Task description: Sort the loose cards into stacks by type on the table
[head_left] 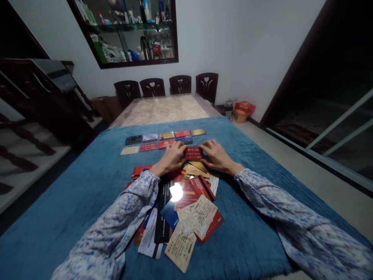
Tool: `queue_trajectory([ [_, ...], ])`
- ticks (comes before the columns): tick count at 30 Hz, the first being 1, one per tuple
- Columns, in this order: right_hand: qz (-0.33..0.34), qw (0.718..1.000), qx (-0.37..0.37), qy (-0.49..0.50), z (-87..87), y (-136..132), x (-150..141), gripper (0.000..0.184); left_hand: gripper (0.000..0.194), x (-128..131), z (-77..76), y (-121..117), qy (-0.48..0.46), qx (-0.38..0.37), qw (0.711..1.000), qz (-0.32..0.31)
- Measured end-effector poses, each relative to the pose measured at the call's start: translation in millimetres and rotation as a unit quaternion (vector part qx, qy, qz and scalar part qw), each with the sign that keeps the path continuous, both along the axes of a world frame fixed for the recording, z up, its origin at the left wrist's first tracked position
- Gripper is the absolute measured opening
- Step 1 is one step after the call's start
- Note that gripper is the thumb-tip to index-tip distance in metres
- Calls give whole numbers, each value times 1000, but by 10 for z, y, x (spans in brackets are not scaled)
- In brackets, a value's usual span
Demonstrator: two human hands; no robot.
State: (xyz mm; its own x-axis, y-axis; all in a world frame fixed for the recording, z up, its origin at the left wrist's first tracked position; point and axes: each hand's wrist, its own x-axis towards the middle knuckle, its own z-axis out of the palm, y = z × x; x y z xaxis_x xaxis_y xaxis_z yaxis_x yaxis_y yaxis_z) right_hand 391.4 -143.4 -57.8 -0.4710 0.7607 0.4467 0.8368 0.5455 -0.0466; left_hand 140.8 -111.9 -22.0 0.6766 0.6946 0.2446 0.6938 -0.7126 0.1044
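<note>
Between my two hands is a dark red card (pixel 194 153) with pale print, held by its short sides; whether more cards lie under it I cannot tell. My left hand (pixel 171 156) grips its left end, my right hand (pixel 217 156) its right end, thumbs and fingers closed in. Just below them spreads a loose heap of cards: beige cards (pixel 180 243), a black card (pixel 163 214), a blue card (pixel 169 213), a red card (pixel 189 196) and a whitish card (pixel 150 235). A bright glare hides part of the heap.
Sorted cards lie in rows beyond my hands, including a black stack (pixel 133 139), a lilac stack (pixel 150 137) and a beige card (pixel 129 150). A blue cloth (pixel 96 186) covers the near table; several chairs (pixel 180 84) stand behind its bare far end.
</note>
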Motion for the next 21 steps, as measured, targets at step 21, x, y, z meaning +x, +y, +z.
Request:
queue_trajectory([
  [21,25,996,-67,-62,286,345,-774,52,50,-694,119,89,29,-18,997,67],
])
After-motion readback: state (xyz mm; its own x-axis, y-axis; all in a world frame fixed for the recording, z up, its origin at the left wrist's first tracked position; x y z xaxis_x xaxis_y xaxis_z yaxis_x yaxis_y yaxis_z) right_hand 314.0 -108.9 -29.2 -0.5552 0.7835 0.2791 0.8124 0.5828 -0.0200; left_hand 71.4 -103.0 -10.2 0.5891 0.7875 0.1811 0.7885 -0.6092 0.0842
